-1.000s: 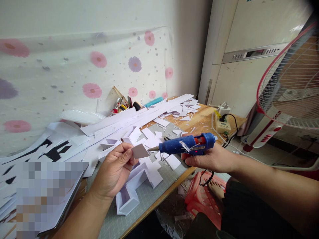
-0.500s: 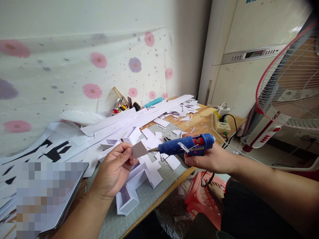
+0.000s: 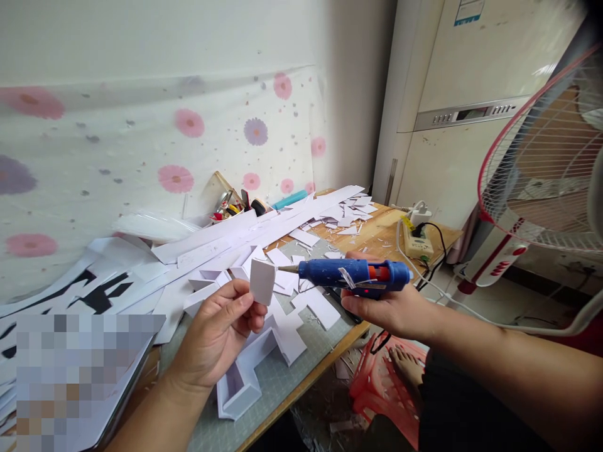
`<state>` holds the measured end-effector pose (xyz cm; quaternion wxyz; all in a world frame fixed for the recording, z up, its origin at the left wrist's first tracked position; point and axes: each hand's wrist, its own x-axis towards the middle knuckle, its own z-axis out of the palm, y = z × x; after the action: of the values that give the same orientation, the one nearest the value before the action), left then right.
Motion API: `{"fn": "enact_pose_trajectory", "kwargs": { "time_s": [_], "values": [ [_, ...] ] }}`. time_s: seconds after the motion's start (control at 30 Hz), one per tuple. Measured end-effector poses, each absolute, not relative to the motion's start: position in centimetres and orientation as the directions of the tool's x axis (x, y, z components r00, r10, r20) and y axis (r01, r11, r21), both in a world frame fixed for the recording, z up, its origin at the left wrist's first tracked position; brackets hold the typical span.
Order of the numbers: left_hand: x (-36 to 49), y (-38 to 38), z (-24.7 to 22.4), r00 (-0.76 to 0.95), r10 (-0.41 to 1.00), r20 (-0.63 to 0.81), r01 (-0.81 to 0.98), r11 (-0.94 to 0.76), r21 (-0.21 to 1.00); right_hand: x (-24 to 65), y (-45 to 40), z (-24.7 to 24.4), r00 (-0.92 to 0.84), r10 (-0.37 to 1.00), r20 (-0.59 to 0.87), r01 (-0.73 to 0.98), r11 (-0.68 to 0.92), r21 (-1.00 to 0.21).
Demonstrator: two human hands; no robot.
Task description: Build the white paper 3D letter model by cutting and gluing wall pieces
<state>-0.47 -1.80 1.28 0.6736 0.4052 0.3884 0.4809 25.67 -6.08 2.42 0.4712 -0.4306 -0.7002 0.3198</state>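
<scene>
Pinching white card (image 3: 262,282) in nearly closed left hand (image 3: 219,333), wrapping right hand (image 3: 391,312) around blue glue gun (image 3: 332,273), risking left-hand burns through leftward slip of nozzle (image 3: 289,269).

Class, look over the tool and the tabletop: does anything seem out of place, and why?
Yes. A pale strip clings to the blue glue gun in the right hand; it looks like stray debris rather than part of the tool. White scraps also lie strewn untidily across the wooden table.
</scene>
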Motion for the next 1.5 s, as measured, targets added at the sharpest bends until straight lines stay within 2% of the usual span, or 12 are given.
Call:
{"fn": "enact_pose_trajectory", "kwargs": {
  "time_s": [0.27,0.47,0.7,0.97,1.3,1.5],
  "values": [
    [-0.4,-2.0,1.3,0.24,0.959,-0.151,-0.365,0.233,0.902,25.3,-5.8,2.0,-0.159,0.885,0.437,0.36,0.464,-0.809],
    [-0.3,-2.0,1.5,0.236,0.963,-0.13,-0.388,0.216,0.896,25.2,-5.7,2.1,-0.189,0.89,0.416,0.344,0.457,-0.82],
    [-0.2,-1.8,1.2,0.254,0.963,-0.094,-0.405,0.194,0.893,25.3,-5.8,2.1,-0.28,0.845,0.455,0.381,0.533,-0.756],
    [-0.4,-2.0,1.2,0.249,0.965,-0.088,-0.413,0.188,0.891,25.3,-5.8,1.7,-0.301,0.842,0.449,0.348,0.535,-0.77],
    [-0.2,-2.0,1.4,0.217,0.972,-0.094,-0.432,0.182,0.883,24.9,-5.7,1.2,-0.324,0.794,0.515,0.322,0.604,-0.729],
    [-0.3,-2.0,1.3,0.224,0.97,-0.091,-0.438,0.184,0.88,24.9,-5.9,1.5,-0.356,0.799,0.485,0.351,0.596,-0.722]
  ]
}}
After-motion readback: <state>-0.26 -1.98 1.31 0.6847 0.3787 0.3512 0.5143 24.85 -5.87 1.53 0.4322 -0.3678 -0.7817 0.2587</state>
